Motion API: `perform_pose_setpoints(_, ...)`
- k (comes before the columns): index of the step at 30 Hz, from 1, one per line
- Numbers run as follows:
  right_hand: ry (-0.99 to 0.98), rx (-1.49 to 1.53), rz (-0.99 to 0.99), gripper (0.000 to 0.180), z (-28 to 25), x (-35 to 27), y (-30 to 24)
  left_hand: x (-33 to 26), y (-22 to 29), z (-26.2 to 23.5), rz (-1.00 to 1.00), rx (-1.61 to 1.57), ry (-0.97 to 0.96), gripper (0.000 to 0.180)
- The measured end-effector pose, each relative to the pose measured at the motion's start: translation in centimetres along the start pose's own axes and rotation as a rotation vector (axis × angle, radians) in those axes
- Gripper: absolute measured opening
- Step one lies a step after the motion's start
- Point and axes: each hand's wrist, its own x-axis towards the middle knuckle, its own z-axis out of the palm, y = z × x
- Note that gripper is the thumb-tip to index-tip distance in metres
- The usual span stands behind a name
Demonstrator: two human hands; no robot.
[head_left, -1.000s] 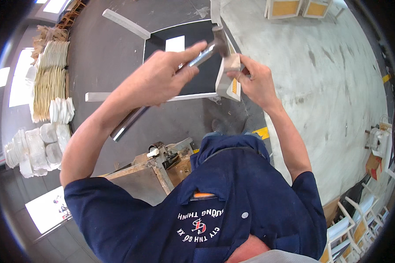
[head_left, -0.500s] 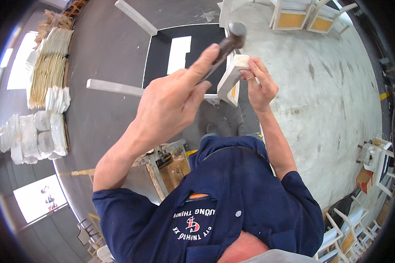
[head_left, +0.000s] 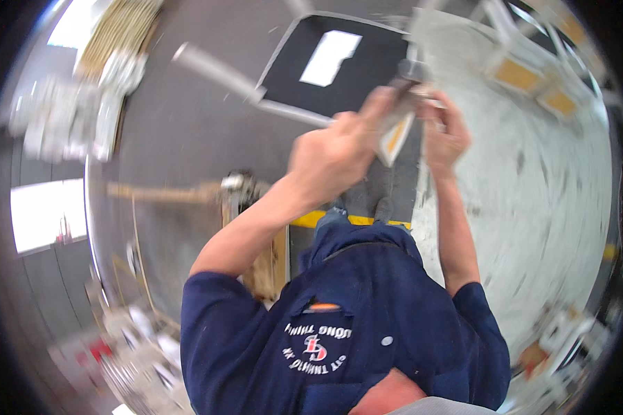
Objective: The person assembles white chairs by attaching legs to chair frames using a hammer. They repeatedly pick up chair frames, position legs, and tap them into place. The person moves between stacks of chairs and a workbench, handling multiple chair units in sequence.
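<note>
The picture is blurry, so small things are hard to make out.

The person's left hand [head_left: 336,155] is curled tight around the handle of a hammer [head_left: 403,75]. The hammer's dark head sits up near the top of the picture, just above the other hand. The fist is clenched hard, likely so the tool does not slip when it swings.

The right hand [head_left: 444,135] is closed around a small white frame piece [head_left: 394,135] with a yellow-orange face. The piece hangs between the two hands, tilted, with its lower corner pointing down toward the person's feet. The fingers pinch it near its top edge, right under the hammer head. It looks held that way to keep it steady, while the hammer meets it at the top. I cannot tell if the hammer head is touching the piece or just beside it.

Both arms reach forward and up from the dark blue work shirt [head_left: 346,332].

Below the hands is a black mat [head_left: 304,90] with a white sheet [head_left: 331,57] lying on it. A long white bar [head_left: 218,69] lies beside the mat on the grey floor. To the right the floor [head_left: 547,207] is pale and scuffed. More white and yellow frames [head_left: 533,79] stand near the top right, well apart from the hands. A wooden stand [head_left: 249,207] is by the person's left side.
</note>
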Motion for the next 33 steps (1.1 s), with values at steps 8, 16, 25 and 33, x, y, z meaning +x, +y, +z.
perform_pose_setpoints(8, -0.316, -0.246, -0.099, 0.032, -2.7, 2.8, -2.6, -16.7, -2.9, 4.0, -0.668, -0.265, 0.088, 0.061)
perform_pose_setpoints(16, -0.524, -0.314, 0.295, 0.042, -4.4, 7.2, -5.0, -53.2, -9.2, 22.8, -2.17, -1.249, 0.663, 0.025)
perform_pose_setpoints(25, -0.377, -0.326, 0.739, 0.04, -10.0, 17.4, 0.4, -67.3, -24.7, 20.4, -2.575, -0.717, 1.046, 0.048)
perform_pose_setpoints(33, -0.515, 0.182, 0.843, 0.036, -17.1, 20.6, 5.4, -62.9, -25.9, 27.5, -2.088, -0.613, 0.307, 0.041)
